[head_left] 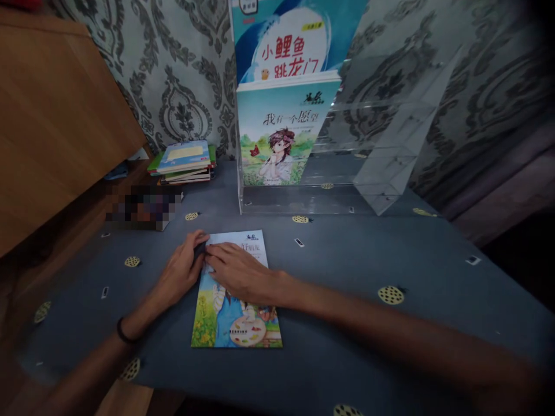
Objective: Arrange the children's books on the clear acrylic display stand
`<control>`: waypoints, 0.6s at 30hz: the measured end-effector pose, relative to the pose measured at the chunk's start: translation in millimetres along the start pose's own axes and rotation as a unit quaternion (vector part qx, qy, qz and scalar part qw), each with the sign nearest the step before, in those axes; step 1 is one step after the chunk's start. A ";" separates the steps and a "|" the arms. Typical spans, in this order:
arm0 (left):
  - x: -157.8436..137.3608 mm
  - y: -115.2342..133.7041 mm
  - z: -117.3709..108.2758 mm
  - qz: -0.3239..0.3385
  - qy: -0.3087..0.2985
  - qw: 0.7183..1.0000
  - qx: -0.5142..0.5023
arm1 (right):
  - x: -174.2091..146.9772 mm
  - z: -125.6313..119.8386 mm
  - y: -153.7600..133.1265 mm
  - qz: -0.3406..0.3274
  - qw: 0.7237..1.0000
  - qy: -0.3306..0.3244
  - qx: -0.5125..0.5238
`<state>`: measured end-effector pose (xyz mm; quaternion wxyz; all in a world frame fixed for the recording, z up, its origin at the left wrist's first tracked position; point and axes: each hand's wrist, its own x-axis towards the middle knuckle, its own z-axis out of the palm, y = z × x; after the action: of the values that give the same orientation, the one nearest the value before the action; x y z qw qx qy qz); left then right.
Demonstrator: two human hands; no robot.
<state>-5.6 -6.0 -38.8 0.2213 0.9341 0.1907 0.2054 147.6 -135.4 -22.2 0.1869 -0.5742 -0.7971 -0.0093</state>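
Note:
A thin picture book (236, 332) lies face up on the cloth-covered table in front of me, its cover showing a painted figure in blue and a paint palette. My left hand (182, 268) is at the book's upper left edge, fingers curled and closed on that edge; the dark gap between thumb and forefinger is too dim to make out. Across the upper cover rests my right hand (238, 270), laid flat with the fingers stretched toward the left edge, hiding part of the title and picture. Its fingertips come close to my left thumb.
Behind the book stands a clear acrylic rack (381, 179) holding a green-covered book (277, 144) and a blue book (299, 34). Several stacked books (184, 156) lie at the back left, near another book (147, 208) with a blurred cover. A wooden cabinet (56, 115) borders the left.

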 end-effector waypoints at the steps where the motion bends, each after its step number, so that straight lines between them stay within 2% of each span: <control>1: 0.1 -1.5 -1.3 0.002 -0.007 1.000 -0.008 | 5.7 2.8 0.5 0.001 1.000 -0.004 -0.001; 5: 0.5 -6.6 -4.6 -0.009 -0.024 0.999 -0.028 | 16.5 9.5 7.1 -0.004 1.000 0.003 0.015; 9: -1.0 -11.8 -5.4 -0.012 -0.024 1.000 -0.015 | 13.3 10.5 12.8 0.001 0.999 0.007 0.042; 18: -0.5 -13.6 -5.0 0.058 -0.035 0.996 0.049 | -10.6 4.5 28.6 0.056 0.998 0.000 0.043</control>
<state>-12.0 6.7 -41.6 0.1698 0.9599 0.1377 0.1754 175.4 -134.4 -35.4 0.2112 -0.6091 -0.7636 0.0352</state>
